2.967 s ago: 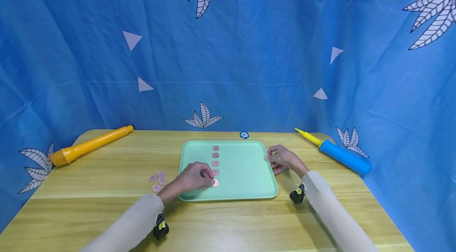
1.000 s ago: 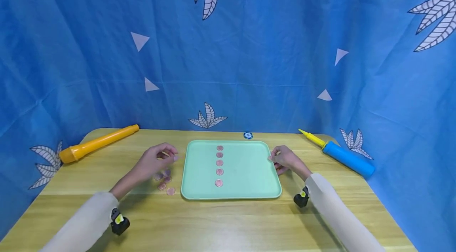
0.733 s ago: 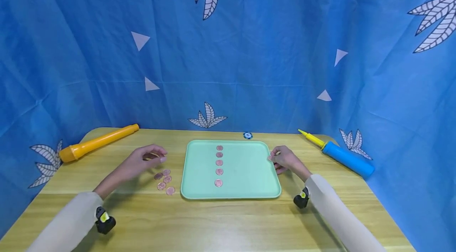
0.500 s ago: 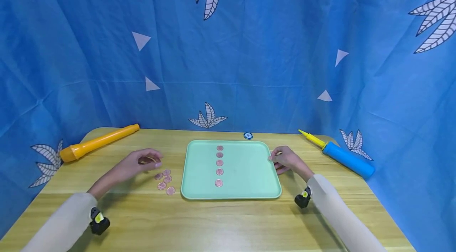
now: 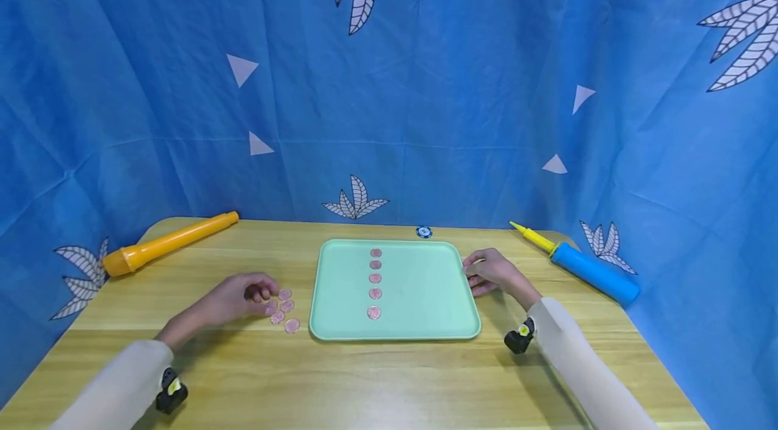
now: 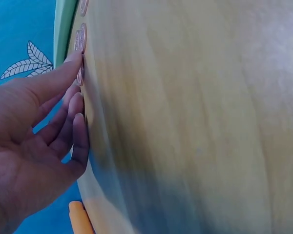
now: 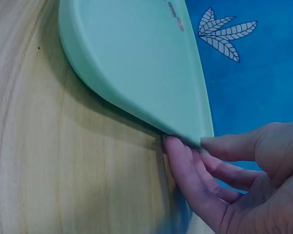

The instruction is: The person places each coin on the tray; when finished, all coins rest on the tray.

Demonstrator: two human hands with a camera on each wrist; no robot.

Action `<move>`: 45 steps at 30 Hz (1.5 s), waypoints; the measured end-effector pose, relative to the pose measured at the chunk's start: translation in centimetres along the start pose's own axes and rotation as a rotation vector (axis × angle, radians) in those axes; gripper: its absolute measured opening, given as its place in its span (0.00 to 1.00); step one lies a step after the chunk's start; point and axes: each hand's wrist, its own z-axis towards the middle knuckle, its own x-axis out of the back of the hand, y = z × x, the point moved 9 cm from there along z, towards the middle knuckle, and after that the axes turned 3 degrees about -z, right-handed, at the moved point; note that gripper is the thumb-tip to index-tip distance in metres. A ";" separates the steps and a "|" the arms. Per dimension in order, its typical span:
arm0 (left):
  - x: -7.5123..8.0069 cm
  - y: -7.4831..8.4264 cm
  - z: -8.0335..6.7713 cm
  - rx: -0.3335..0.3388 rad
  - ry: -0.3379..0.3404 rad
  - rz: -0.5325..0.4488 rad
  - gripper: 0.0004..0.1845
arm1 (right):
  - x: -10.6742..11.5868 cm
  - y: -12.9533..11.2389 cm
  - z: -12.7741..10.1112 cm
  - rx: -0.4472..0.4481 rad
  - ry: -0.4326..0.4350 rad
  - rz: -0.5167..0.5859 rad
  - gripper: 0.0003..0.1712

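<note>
Several copper-coloured coins (image 5: 288, 306) lie in a loose cluster on the wooden table, left of a mint-green tray (image 5: 425, 333). My left hand (image 5: 234, 298) is low over the cluster's left side, fingers loosely bent and thumb tip at one coin (image 6: 80, 74). A gap shows between thumb and fingers in the head view. Inside the tray, more coins (image 5: 375, 293) form a straight column left of its middle. At the tray's right edge, my right hand (image 5: 491, 271) pinches the rim (image 7: 136, 117), thumb on one side and fingers on the other.
An orange baton-like tube (image 5: 170, 243) lies at the back left. A blue and yellow hand pump (image 5: 589, 273) rests at the right edge. Behind the tray sits a blue and white poker chip (image 5: 423, 232). A blue curtain (image 5: 389, 106) hangs behind the table.
From the near end of the coin column in the tray, my left hand has moved left, then down to the loose coins. The right hand has stayed at the tray's edge.
</note>
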 end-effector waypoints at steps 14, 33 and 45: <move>0.1 0.3 0.1 -0.047 0.061 0.108 0.10 | -0.2 -0.3 0.4 0.006 -0.043 -0.069 0.11; 1.2 -1.6 -0.2 0.098 0.192 -0.049 0.04 | -0.3 -0.6 0.4 0.010 -0.017 -0.143 0.07; 1.3 -1.6 0.3 0.194 0.199 -0.160 0.15 | -0.4 -0.8 0.5 0.012 -0.024 -0.141 0.04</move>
